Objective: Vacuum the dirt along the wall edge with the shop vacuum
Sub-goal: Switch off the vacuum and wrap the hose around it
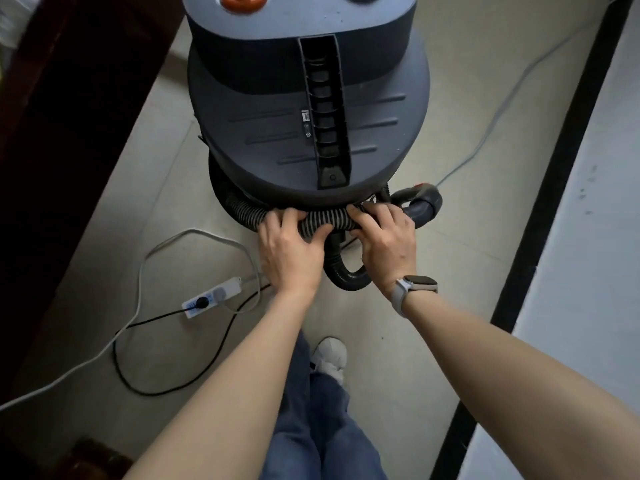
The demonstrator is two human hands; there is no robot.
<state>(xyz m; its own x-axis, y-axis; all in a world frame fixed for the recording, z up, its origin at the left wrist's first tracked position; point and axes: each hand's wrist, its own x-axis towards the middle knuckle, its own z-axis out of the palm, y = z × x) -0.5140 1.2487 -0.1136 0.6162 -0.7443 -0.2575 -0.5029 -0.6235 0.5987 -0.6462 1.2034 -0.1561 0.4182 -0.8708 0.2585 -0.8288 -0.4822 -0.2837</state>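
Grey and ribbed, the hose [320, 220] is wound low around the bottom of the shop vacuum [304, 109], which stands on the floor [398, 341] right in front of the person. Both hands are on the hose. The left hand [289, 251] has its fingers curled over the ribbed part, and the right hand [386, 237] is wrapped round it just beside, close to the smooth black bend [349, 277] that loops down near the floor. So each grip is closed on the hose, not loose. The hose looks bendy and springy, so it will likely want to curl back when it is pulled free. The ribs should help the fingers not slip. The stiff dark end piece [420, 207] on the right looks like the best place to hold for aiming. The vacuum body looks big and heavy, better rolled than lifted. A white power strip [211, 296] and cords [145, 382] lie on the floor at the left, easy to trip on. The wall [588, 237] with its dark edge strip [554, 174] runs along the right side.
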